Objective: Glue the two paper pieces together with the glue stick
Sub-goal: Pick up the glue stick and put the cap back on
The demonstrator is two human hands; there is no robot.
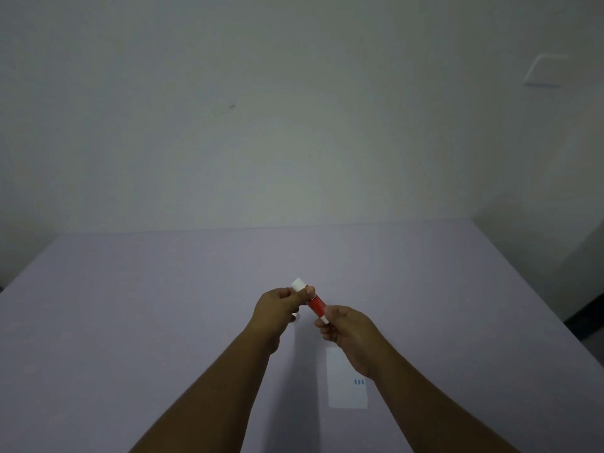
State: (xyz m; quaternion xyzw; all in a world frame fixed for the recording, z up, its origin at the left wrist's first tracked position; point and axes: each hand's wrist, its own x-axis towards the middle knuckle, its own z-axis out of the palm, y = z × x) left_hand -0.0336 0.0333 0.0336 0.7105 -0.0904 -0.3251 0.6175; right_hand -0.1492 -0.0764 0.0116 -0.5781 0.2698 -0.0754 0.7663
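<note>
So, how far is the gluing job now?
Early stage. Done: the glue stick is picked up. In hand: the left hand pinches its white cap and the right hand holds the base, so the cap seems about to come off. Left: gluing and pressing. One paper lies flat on the table; a second piece is not clearly visible.

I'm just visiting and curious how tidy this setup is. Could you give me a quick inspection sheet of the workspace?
Surface: pale lilac table, mostly bare.
Job's things: red glue stick held above the table, white cap still on; one white paper piece with blue marks lies flat; a second piece not clearly seen.
Clutter: nothing seen.
Grippers: left hand pinches the cap end; right hand holds the base end.
Cables: nothing seen.
Surroundings: plain wall, white wall plate upper right.
</note>
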